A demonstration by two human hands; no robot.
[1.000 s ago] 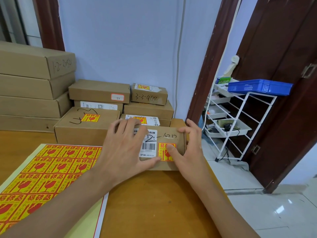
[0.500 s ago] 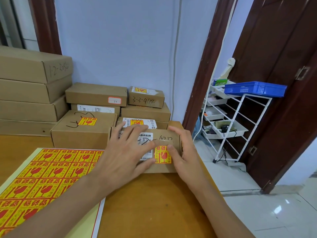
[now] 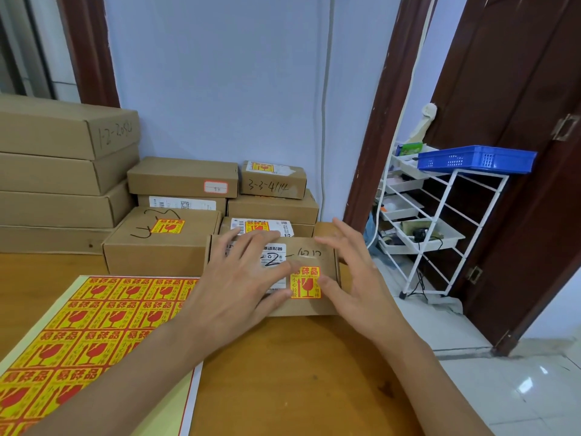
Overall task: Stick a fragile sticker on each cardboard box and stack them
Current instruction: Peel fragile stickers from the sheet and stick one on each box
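A small cardboard box (image 3: 309, 306) lies on the wooden table (image 3: 298, 372) in front of the stacked boxes. Its top carries a white label and a red-and-yellow fragile sticker (image 3: 306, 283). My left hand (image 3: 239, 278) rests flat on the box top with fingers apart, its thumb at the sticker's left edge. My right hand (image 3: 352, 272) hovers over the box's right end with fingers spread and raised, its thumb by the sticker's right edge. A sheet of fragile stickers (image 3: 94, 325) lies to the left.
Behind stand a stickered box (image 3: 163, 243), a stack topped by another stickered box (image 3: 273, 184), and large cartons (image 3: 63, 171) at the left. The table's right edge drops to a tiled floor with a white rack (image 3: 440, 228), a blue basket (image 3: 478, 158) and a dark door (image 3: 518, 184).
My right hand's fingers have lifted off the box's far right corner and spread apart. My left hand stays flat on the box top.
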